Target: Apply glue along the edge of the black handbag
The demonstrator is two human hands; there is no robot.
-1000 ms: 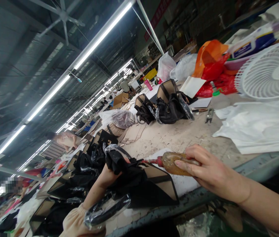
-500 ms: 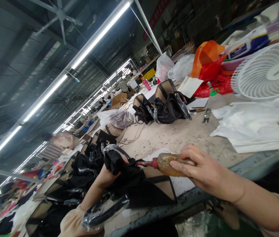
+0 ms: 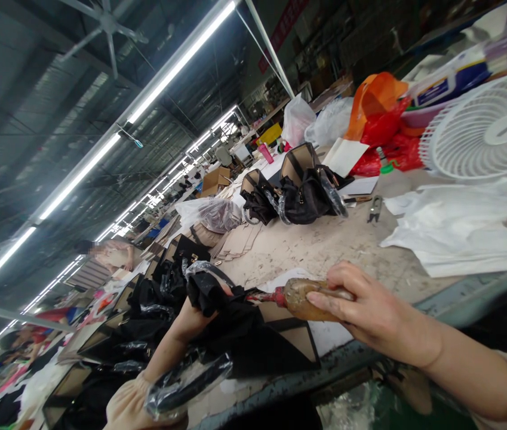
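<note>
My right hand (image 3: pixel 372 313) is wrapped round a brownish squeeze bottle (image 3: pixel 302 297) with a red nozzle, and the tip points into a black-and-tan handbag (image 3: pixel 253 340) at the near edge of the workbench. My left hand (image 3: pixel 193 319) is closed on the bag's black lining, bunched up at the top. A plastic-wrapped black handle (image 3: pixel 190 379) hangs by my left forearm.
More black bags (image 3: pixel 300 191) stand farther along the workbench (image 3: pixel 325 245). A white fan (image 3: pixel 486 128), white cloth sheets (image 3: pixel 463 230), small snips (image 3: pixel 375 209) and orange and red plastic bags (image 3: pixel 376 110) lie at the right. Another row of bags (image 3: pixel 150 310) and a distant person (image 3: pixel 110 254) are at the left.
The view has drifted slightly; both hands keep their hold, and the bottle's nozzle stays at the bag's lining.
</note>
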